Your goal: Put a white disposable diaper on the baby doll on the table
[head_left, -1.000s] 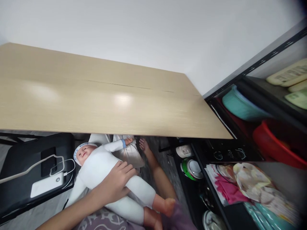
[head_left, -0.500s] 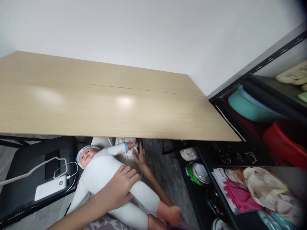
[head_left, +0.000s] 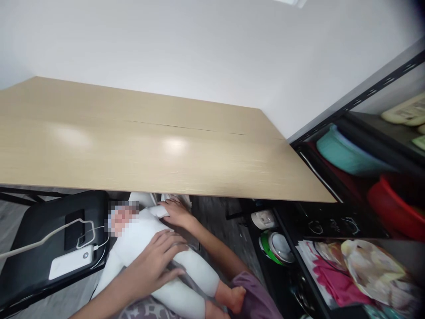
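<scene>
Doll in white onesie lies on its back across the person's lap, below the front edge of the table, head toward the left, bare feet toward lower right. Head view: left hand lies flat and open on doll's belly and hip, fingers spread, pressing, not gripping. Right hand reaches under the table edge, fingers curled round the doll's raised arm at the cuff; grip looks closed on the sleeve, partly hidden by table edge. Something thin and grey runs under left hand across doll's legs, blurred, can't tell what. Black chair just left of doll, white power bank with white cable on its seat. Black shelf rack at right: teal basin and red basin on upper level, pink cloth lower, green-rimmed cooker on the floor beside it.
</scene>
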{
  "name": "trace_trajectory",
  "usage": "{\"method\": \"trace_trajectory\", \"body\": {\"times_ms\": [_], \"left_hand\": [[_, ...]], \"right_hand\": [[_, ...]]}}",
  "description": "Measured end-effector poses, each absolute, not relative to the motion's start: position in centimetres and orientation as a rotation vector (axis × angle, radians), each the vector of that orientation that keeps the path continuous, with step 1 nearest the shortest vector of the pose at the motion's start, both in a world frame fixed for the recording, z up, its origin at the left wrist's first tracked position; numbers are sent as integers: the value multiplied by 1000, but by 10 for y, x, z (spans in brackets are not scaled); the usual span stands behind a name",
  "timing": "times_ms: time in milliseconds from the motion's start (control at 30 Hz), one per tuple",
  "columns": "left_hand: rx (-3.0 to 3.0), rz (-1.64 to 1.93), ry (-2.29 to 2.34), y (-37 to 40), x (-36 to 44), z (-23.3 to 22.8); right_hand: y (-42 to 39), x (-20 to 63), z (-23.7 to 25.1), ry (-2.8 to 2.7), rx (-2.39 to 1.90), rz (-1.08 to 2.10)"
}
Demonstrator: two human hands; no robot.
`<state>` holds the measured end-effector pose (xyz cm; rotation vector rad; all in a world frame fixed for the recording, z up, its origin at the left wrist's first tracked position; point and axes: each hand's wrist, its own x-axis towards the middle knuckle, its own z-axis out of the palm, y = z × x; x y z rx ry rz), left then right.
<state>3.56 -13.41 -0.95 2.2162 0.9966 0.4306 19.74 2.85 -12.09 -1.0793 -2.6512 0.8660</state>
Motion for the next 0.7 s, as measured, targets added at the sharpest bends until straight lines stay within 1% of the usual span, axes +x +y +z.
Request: {"method": "trace_trajectory", "body": {"times_ms": [67, 167, 200, 267, 367, 433, 500, 700], "left_hand": [[2157, 589, 1194, -158, 8, -25], [1903, 925, 1693, -202, -37, -64], [1774, 979, 1846, -215, -50, -79], [1492, 937, 2017, -233, -70, -105], [1260, 745, 1979, -242, -85, -129], [1310, 701, 1935, -243, -86, -132], [1388, 748, 1956, -244, -84, -127], [1331, 877, 1943, -258, -77, -89]], "right_hand": [[28, 190, -113, -2670, -1052, 822], [18, 186, -92, -2678, -1027, 745], [14, 185, -85, -2683, -1020, 724], [8, 184, -71, -2689, -1009, 691], [3, 183, -55, -2702, -986, 672], [0, 186, -44, -2712, -957, 678], [-4, 194, -31, -2695, -926, 675], [-26, 244, 23, -2535, -916, 655]]}}
